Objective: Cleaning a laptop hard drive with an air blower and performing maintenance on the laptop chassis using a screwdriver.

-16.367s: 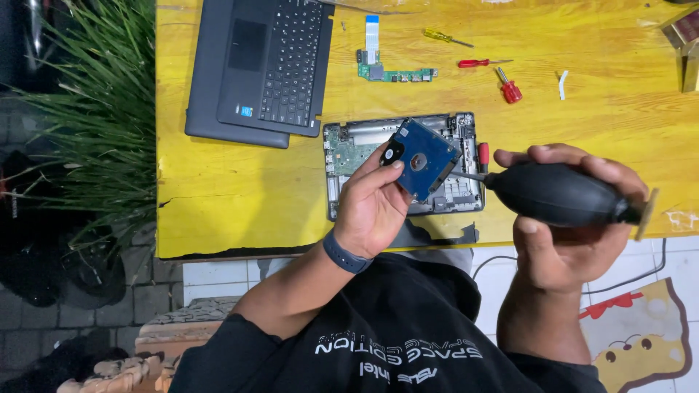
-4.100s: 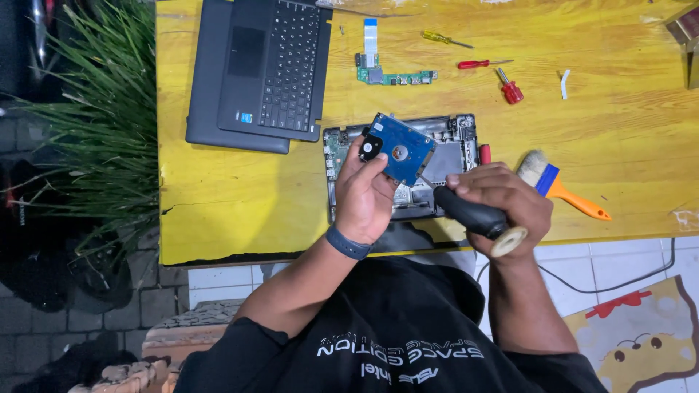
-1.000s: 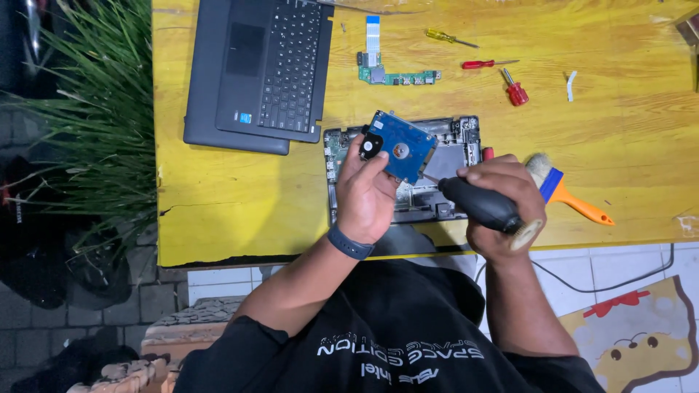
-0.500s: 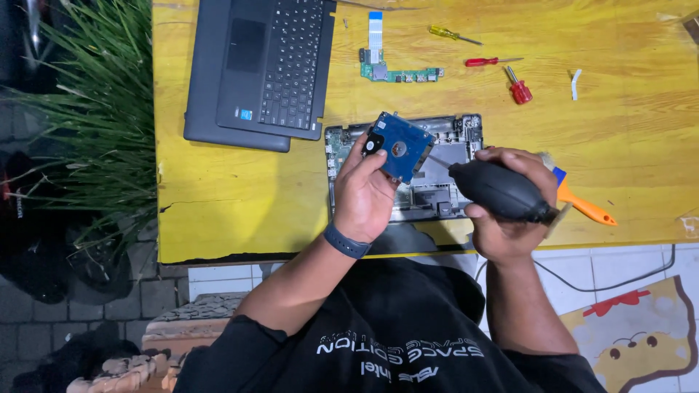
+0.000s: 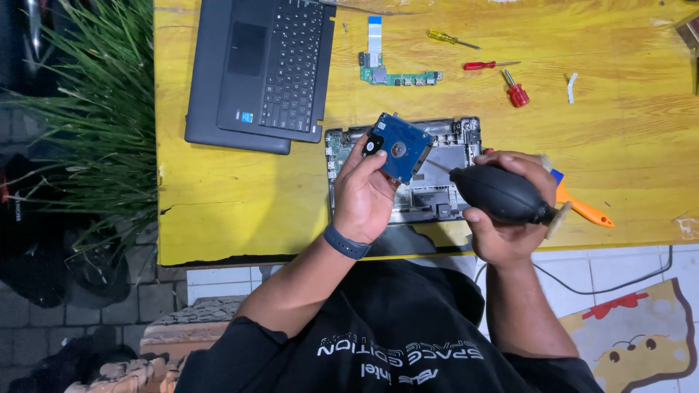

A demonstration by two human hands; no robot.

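Note:
My left hand (image 5: 368,193) holds a blue hard drive (image 5: 397,147) up by its lower edge, circuit side toward me, above an opened laptop base (image 5: 444,167) on the yellow wooden table (image 5: 233,196). A black rubber air blower (image 5: 499,193) lies sideways in my right hand (image 5: 506,218). Its thin nozzle points left at the drive, and its pale flat end sticks out to the right.
A dark laptop keyboard half (image 5: 266,69) lies at the upper left. A small green circuit board with a ribbon cable (image 5: 393,73), a yellow screwdriver (image 5: 451,38) and two red screwdrivers (image 5: 502,73) lie beyond. An orange-handled brush (image 5: 582,209) rests behind the blower. A plant (image 5: 95,124) stands left.
My right hand has turned the blower from end-on to lying sideways with its nozzle toward the drive, and raised it slightly. The left hand and drive have stayed in place.

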